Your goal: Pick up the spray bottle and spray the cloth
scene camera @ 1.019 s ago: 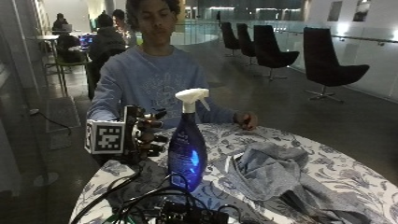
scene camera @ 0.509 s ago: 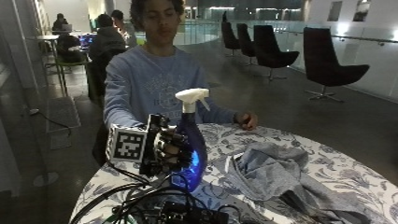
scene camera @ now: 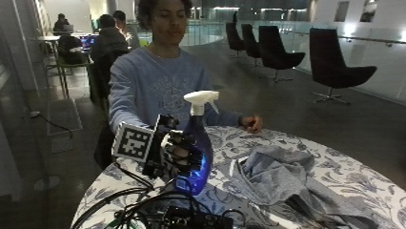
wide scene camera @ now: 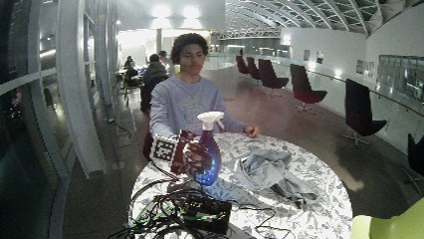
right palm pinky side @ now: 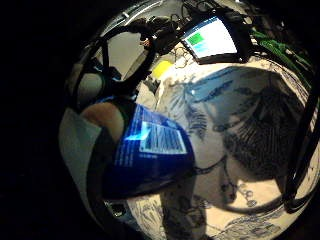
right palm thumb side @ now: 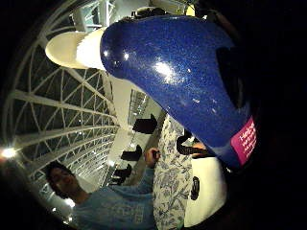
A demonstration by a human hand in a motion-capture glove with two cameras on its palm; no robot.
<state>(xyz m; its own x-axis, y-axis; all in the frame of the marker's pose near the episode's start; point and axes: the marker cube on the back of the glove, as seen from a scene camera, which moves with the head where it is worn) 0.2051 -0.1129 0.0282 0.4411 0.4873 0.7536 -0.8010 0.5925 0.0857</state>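
Bottle's base is hidden behind the right hand [scene camera: 181,155] and the gear in front, so can't tell whether it stands on the table [scene camera: 355,186] or is lifted. Label text too small to read in the palm views. Spray bottle [scene camera: 198,143]: deep blue glossy body w/ fine speckle, narrowing to a white trigger head [scene camera: 202,101], nozzle pointing toward the cloth side; barcode label [right palm pinky side: 160,137] near the bottom, magenta tag [right palm thumb side: 244,139] on the side. Bottle upright, at the table's near-left part, gloved fingers [scene camera: 190,157] curled round its lower body, palm against it. Grey cloth [scene camera: 279,174] lies crumpled on the floral tabletop just beside the bottle, apart from it. Bare hand [scene camera: 252,123] rests at the far table edge.
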